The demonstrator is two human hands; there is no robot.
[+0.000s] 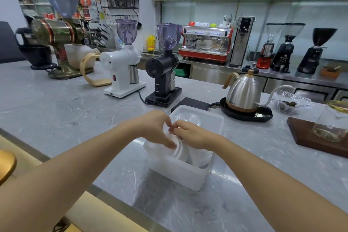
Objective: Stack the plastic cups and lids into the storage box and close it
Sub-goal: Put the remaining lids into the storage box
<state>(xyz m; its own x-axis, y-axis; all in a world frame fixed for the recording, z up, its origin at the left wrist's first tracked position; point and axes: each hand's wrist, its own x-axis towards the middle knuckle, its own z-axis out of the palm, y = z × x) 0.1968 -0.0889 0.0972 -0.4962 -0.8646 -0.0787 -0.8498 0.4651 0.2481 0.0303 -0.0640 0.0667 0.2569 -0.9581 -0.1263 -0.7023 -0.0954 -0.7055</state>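
Note:
A translucent white storage box [177, 173] stands open on the grey marble counter in front of me. Inside it lie stacked plastic cups [183, 151] on their side. My left hand [154, 130] and my right hand [190, 133] meet over the box's far end, fingers curled onto the top of the cup stack. Behind the box lies its white lid [211, 118], flat on the counter, with a clear domed cup lid [188, 118] resting on it. What the fingertips pinch is hidden.
A black grinder [163, 73] and a white grinder [122, 69] stand behind the box on the left. A steel kettle [243, 94] on its black base is at right rear. A wooden board [308, 137] with a glass carafe sits at far right.

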